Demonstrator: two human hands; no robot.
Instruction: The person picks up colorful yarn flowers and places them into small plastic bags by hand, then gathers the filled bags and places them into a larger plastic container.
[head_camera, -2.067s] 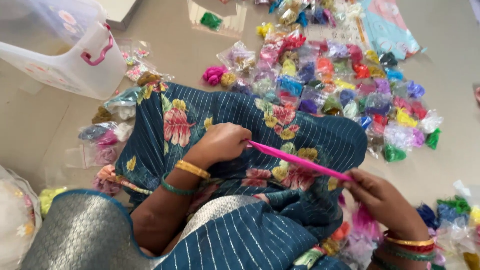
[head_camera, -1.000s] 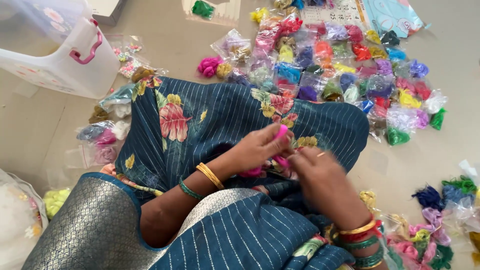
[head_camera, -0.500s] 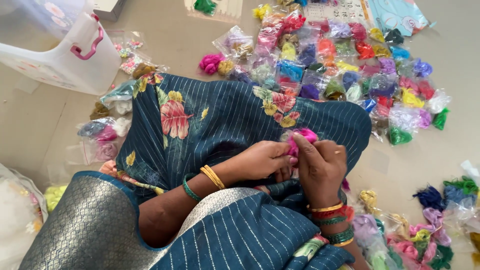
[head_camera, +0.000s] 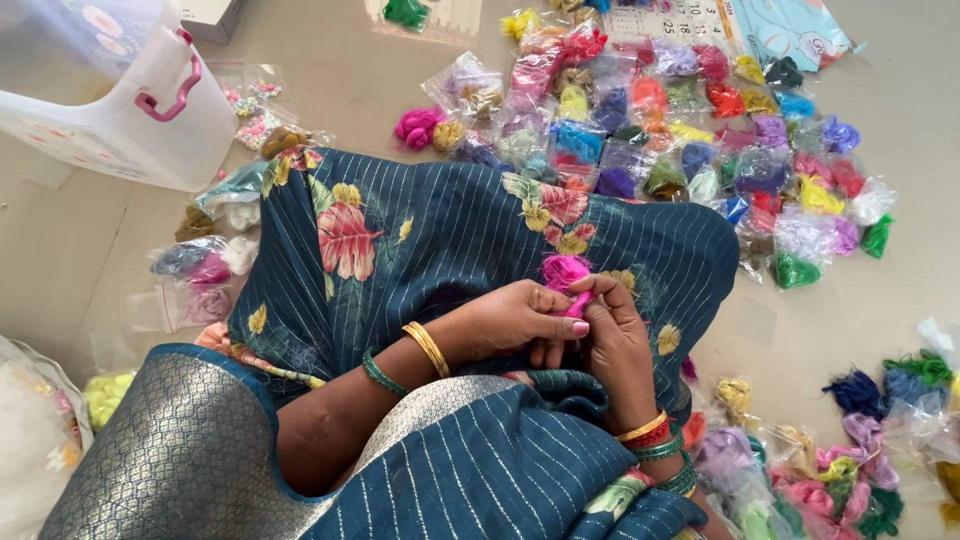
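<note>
Left hand: rests on the lap, fingers curled, thumb and fingertips pinching the pink tuft from its left side; a gold bangle and a green one sit on the wrist.
Right hand: pressed close against the left, fingers bent, fingertips nipping the same tuft from the right; red, gold and green bangles at the wrist.
Pink tuft: a fluffy bright pink bit of fibre, held between both hands' fingertips, its loose end standing up just above them, over the lap.
Sari: dark teal cloth with thin pale stripes and red and yellow flowers, spread under both hands and out ahead of them.
Bags: many small clear bags of coloured fibre on the floor, beyond the hands and off to the right.
More fibre: loose coloured bundles and bags on the floor, right of the right wrist.
Box: white translucent plastic with a pink handle, well beyond the left hand, far to its left.
</note>
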